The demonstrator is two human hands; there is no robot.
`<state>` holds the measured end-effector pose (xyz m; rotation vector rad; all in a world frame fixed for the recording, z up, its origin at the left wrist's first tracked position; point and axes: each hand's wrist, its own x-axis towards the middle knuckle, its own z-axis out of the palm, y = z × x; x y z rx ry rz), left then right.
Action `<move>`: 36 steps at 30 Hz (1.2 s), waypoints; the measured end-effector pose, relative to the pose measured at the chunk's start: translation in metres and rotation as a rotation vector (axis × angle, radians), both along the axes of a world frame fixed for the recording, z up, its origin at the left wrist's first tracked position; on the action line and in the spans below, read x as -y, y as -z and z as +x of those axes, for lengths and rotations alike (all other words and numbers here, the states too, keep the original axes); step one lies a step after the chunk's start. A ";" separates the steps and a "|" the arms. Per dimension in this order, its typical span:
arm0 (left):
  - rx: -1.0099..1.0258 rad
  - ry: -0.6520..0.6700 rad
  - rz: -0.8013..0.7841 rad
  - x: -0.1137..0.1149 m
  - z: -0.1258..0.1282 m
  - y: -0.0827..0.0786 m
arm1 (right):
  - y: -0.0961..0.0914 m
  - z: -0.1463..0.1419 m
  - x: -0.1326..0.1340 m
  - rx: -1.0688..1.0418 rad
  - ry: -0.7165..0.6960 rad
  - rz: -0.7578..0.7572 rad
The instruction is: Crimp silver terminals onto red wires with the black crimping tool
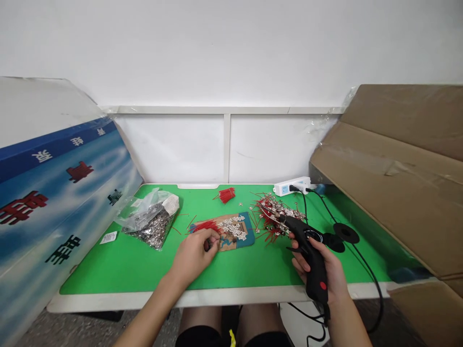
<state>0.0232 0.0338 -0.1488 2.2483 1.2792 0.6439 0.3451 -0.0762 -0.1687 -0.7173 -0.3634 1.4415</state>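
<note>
My right hand (333,272) is wrapped round the grip of a black soldering gun (314,262) with a red dot on its handle. Its thin metal tip points up and left over a heap of red wires with small silver metal pieces (277,212). My left hand (195,253) is closed, thumb and fingers curled together beside a bundle of red wires (206,225); what they pinch, if anything, is hidden. Those wires lie on a cardboard piece with blue ends (246,241), along with several loose small silver metal plates (233,226).
A clear plastic bag of metal parts (154,224) lies at left, near a white label (108,237). Behind sits a tied red wire bundle (226,194). A white power strip (292,185) and black cables (365,262) are at right. Cardboard panels (398,159) flank the green mat (144,270).
</note>
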 end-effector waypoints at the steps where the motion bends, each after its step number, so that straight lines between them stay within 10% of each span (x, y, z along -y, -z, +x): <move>1: 0.013 -0.003 0.000 0.000 0.002 0.001 | 0.000 0.000 0.000 0.000 -0.010 0.000; 36: -0.154 -0.101 0.199 -0.008 -0.002 0.002 | -0.006 -0.003 -0.001 0.008 -0.016 -0.020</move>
